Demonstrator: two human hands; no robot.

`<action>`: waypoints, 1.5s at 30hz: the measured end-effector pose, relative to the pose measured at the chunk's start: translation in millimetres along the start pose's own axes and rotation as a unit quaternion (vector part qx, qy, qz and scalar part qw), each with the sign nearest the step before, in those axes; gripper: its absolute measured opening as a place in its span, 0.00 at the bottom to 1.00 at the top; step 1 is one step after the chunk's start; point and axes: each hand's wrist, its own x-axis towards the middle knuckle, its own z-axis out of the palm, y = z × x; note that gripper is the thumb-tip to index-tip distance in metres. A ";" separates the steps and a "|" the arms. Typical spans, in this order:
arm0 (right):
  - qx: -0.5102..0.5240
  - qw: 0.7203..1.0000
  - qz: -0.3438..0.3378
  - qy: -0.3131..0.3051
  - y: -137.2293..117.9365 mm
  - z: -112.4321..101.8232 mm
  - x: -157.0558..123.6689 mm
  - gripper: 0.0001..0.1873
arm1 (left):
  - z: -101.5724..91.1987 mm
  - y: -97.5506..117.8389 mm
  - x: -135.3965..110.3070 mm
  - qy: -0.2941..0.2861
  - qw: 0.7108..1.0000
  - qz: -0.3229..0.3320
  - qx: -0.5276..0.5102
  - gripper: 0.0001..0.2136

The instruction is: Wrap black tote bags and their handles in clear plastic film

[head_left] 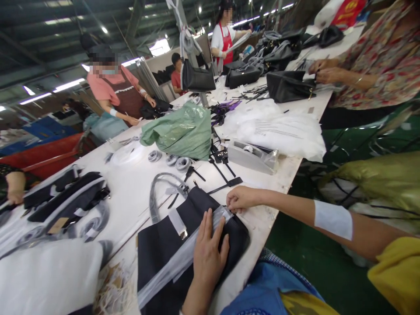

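Observation:
A black handbag (160,253) lies on the white table in front of me, with a strip of clear plastic wrap (177,267) running across it. My left hand (208,249) rests flat on the bag and the wrap, fingers stretched out. At the bag's far right corner, my right hand (241,199) is closed, fingertips pinched at the end of the wrapped strip; what they grip is too small to make out. The bag's plastic-wrapped handle (154,192) loops up beyond its far edge. A pale tab (177,222) with a metal piece sits on the bag.
Beyond the bag are a tape dispenser (252,156), black straps (219,170), rolled grey straps (183,164), a green plastic bag (183,131) and white plastic bags (278,131). More black bags (75,197) lie at left. Co-workers stand around the table, one (370,70) at right.

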 end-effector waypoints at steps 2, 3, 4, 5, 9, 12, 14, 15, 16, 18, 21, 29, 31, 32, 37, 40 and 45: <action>0.000 1.000 -0.009 0.023 -0.1 4.0 -1.7 0.09 | 0.5 -0.4 0.3 -0.002 1.000 0.001 0.006 0.26; -0.003 0.999 -0.014 0.035 -0.8 5.9 -2.9 0.08 | 0.7 -0.5 0.4 -0.003 1.000 0.002 0.009 0.26; -0.006 0.999 -0.018 0.048 -1.7 7.8 -4.1 0.06 | 0.8 -0.5 0.5 -0.004 1.000 0.002 0.012 0.26; -0.011 0.998 -0.021 0.060 -2.8 9.8 -5.2 0.05 | 0.8 -0.5 0.5 -0.004 1.000 0.003 0.015 0.26; -0.026 0.994 -0.021 0.100 -5.2 17.7 -7.9 0.06 | 0.5 -0.2 0.3 -0.002 1.000 0.003 0.021 0.26; -0.027 0.994 -0.014 0.110 -3.7 22.6 -7.8 0.06 | 0.6 -0.2 0.1 -0.003 1.000 0.003 0.018 0.25; -0.032 0.993 -0.007 0.112 -2.4 25.1 -7.6 0.07 | 0.7 -0.1 0.0 -0.004 1.000 0.002 0.017 0.25; -0.038 0.992 -0.005 0.116 -2.2 26.1 -7.7 0.08 | 0.6 0.1 0.0 -0.005 1.000 0.003 0.017 0.25; -0.049 0.991 -0.005 0.123 -2.3 26.9 -8.1 0.08 | 0.5 0.3 -0.1 -0.005 1.000 0.004 0.019 0.25; -0.081 0.985 -0.014 0.149 -3.5 28.3 -9.5 0.07 | 0.0 1.1 -0.3 -0.004 1.000 0.004 0.022 0.26; -0.130 0.972 -0.036 0.191 -6.0 30.6 -11.8 0.06 | -0.8 2.4 -0.8 0.003 1.000 0.003 0.026 0.27; -0.160 0.961 -0.077 0.211 -3.0 35.6 -10.4 0.08 | -1.1 2.8 -1.5 -0.001 1.000 0.001 0.019 0.27; -0.165 0.957 -0.084 0.222 -1.8 35.2 -11.8 0.10 | -0.9 2.8 -2.0 0.003 1.000 0.001 0.018 0.27; -0.168 0.955 -0.086 0.228 -1.5 35.2 -13.0 0.11 | -0.8 2.9 -2.3 0.005 1.000 0.002 0.017 0.26; -0.151 0.950 -0.074 0.262 -3.7 40.4 -19.8 0.09 | -0.3 3.2 -4.2 0.008 1.000 0.002 0.021 0.26; -0.121 0.953 -0.067 0.269 -5.7 44.6 -22.2 0.05 | 0.5 3.3 -5.6 0.008 1.000 0.000 0.027 0.27; -0.029 0.958 -0.065 0.278 -7.5 51.5 -23.8 0.06 | 1.7 3.0 -6.8 0.007 0.999 -0.002 0.034 0.27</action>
